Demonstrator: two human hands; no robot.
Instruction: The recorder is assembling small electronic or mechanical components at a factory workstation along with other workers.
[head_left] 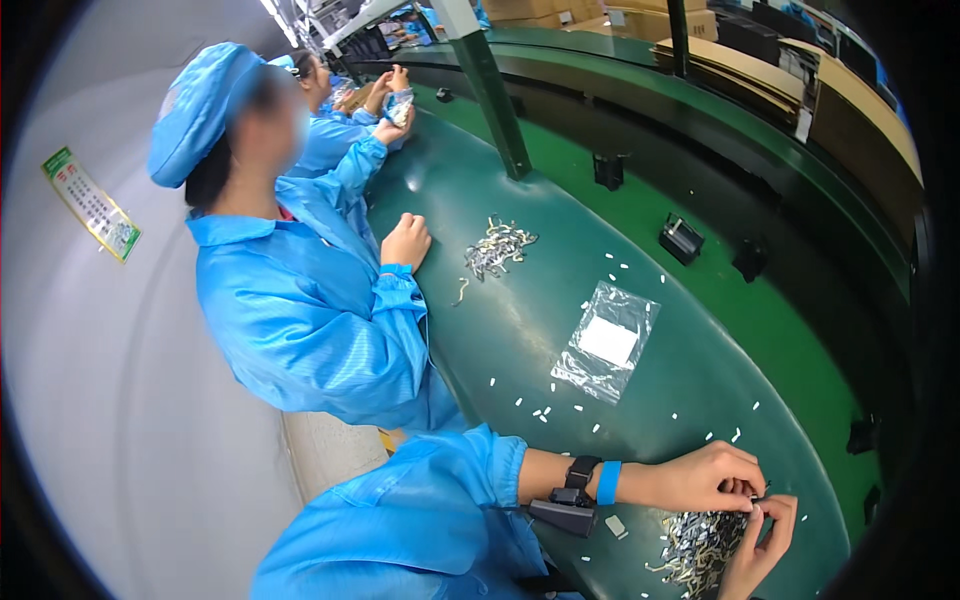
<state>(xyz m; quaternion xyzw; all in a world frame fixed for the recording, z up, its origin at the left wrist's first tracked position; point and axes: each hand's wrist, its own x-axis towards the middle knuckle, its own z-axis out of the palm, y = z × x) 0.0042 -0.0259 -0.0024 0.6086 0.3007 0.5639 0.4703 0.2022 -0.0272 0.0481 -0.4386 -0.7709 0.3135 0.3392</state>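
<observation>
Over a pile of small curled strips, dark and cream-coloured [690,560], my two hands meet at the lower right. My left hand [712,476] has its fingers closed in a pinch at a tiny dark piece [762,492]. My right hand [765,548] comes up from the lower edge, thumb and fingertips closed by the same piece. The piece is too small to name, and the fingers partly cover it. On my left wrist sit a black strap with a dark device [567,508] and a blue band [608,483]. A small pale rectangular piece [616,527] lies beside the pile.
The green worktable [500,350] curves away, with scattered white bits and a clear plastic bag [608,342] holding something white. Farther off lies another strip pile [497,248]. A co-worker in blue [310,300] sits at left. A post [490,100] rises from the table. Black fixtures [680,238] stand beyond.
</observation>
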